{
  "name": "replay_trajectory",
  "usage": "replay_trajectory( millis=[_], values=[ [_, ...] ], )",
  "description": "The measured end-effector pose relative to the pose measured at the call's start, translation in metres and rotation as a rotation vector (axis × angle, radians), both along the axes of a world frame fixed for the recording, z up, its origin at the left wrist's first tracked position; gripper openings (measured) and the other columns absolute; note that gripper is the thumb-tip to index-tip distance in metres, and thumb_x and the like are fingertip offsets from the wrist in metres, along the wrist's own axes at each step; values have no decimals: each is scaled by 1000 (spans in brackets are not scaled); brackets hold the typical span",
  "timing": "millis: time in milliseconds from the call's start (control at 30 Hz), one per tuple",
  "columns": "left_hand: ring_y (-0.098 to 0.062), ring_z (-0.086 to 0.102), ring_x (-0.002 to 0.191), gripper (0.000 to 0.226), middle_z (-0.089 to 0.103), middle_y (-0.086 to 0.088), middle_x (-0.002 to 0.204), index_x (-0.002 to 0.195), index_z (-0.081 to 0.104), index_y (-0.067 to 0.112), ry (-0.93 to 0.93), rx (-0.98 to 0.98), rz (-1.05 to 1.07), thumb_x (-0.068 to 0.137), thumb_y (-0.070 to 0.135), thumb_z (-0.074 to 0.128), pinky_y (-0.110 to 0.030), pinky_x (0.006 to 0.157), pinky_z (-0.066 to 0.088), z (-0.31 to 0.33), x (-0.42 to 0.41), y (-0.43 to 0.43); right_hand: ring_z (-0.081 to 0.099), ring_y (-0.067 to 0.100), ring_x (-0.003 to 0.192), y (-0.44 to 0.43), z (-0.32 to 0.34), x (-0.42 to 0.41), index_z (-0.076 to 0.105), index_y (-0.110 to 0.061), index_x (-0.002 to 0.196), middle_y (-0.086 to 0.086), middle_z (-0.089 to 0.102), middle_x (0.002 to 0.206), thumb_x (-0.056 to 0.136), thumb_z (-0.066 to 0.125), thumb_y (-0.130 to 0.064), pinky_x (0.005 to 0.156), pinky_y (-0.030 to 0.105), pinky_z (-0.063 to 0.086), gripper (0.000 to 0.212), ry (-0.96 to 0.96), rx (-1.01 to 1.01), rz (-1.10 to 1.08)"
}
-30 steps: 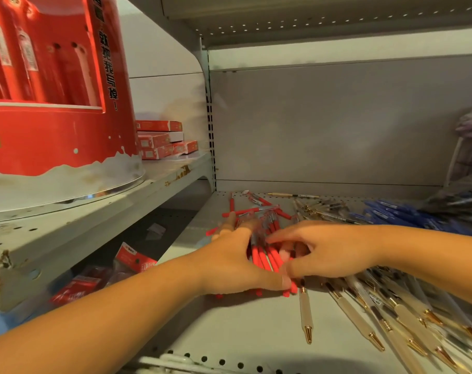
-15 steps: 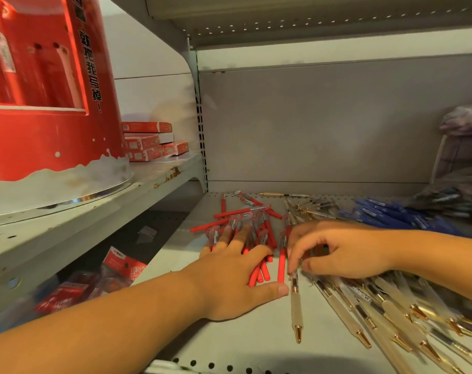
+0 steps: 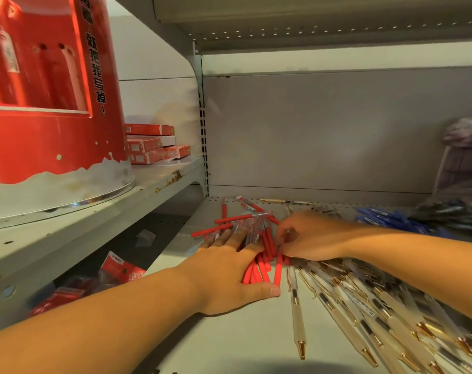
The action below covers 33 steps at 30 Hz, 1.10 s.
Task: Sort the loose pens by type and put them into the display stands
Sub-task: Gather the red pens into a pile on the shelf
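The left hand (image 3: pixel 229 268) lies flat, fingers spread, over the red pens (image 3: pixel 268 242) heaped on the shelf (image 3: pixel 229 341). The right hand (image 3: pixel 313 237) curls its fingers against the heap's right side; I cannot tell if it pinches any. Gathered loosely, the round barrels could roll out, either among the cream pens (image 3: pixel 299 325) just beside or off the shelf's edge.

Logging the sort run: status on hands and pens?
Left hand flat, spread over red pens. Right hand curled at same pile, grip unclear. Cream pens crowd the pile's right.
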<state>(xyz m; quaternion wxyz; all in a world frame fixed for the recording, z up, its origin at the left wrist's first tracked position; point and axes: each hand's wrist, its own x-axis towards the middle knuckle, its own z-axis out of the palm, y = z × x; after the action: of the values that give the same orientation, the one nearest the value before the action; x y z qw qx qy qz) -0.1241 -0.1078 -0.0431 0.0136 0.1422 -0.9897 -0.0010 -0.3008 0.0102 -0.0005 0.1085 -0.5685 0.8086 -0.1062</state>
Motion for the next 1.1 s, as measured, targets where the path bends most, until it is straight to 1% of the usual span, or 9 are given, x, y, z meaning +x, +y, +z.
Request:
replay_trajectory(
  millis=[400,467,533,567,700,800,867,967,1100],
  values=[
    [-29,9,151,97,3,3,166,152,1,43,-32,-32,-2,73,93,26,-49,119,14,8,-4,-4,60,-6,80,10,8,16,66,-42,87,-25,65,86,91,59,-41,69,21,50,7,27,31,149],
    [-25,28,146,92,22,2,162,149,10,46,3,-23,-27,72,94,24,-47,114,29,14,-5,-6,62,-6,77,1,14,5,66,-39,83,-22,67,82,94,59,-33,65,15,43,14,-13,-49,97],
    [-11,61,112,77,58,6,133,135,29,49,95,56,-37,73,94,22,-30,88,50,22,-7,-6,62,0,75,-15,21,-12,66,-33,85,-12,67,81,95,60,-28,61,16,40,13,9,-140,11],
    [-7,67,96,70,65,9,117,127,35,49,124,105,-18,74,93,21,-23,77,51,27,-11,-6,62,2,75,-25,23,-20,67,-29,85,-10,67,81,94,60,-27,60,18,40,12,19,-161,-20],
    [-22,54,116,69,52,3,134,132,42,37,216,52,205,83,82,25,-37,90,46,42,-34,-23,63,12,81,-69,25,-43,66,-21,86,-4,66,85,92,62,-21,63,24,45,7,47,-195,-54],
    [-16,57,87,28,58,6,94,90,50,28,297,100,331,91,56,46,-30,70,43,51,-52,-42,66,23,88,-104,23,-51,70,-8,95,11,70,95,91,63,-26,78,40,55,19,82,-145,-119],
    [-15,55,73,22,55,4,79,79,51,23,317,114,422,92,41,51,-28,59,39,53,-65,-59,62,23,73,-122,19,-54,67,-3,85,14,66,82,92,62,-34,67,39,52,32,105,-67,-150],
    [-18,57,68,29,56,-2,73,72,51,16,300,136,511,95,33,50,-28,54,39,49,-82,-82,53,21,73,-140,10,-58,65,-5,93,7,55,81,89,66,-39,59,28,38,35,126,11,-177],
    [-16,54,66,32,56,-4,75,70,50,16,252,212,596,96,33,53,-29,50,37,41,-97,-106,61,23,88,-148,10,-65,67,-4,110,8,61,94,81,76,-32,69,29,46,41,118,59,-222]
  ],
)
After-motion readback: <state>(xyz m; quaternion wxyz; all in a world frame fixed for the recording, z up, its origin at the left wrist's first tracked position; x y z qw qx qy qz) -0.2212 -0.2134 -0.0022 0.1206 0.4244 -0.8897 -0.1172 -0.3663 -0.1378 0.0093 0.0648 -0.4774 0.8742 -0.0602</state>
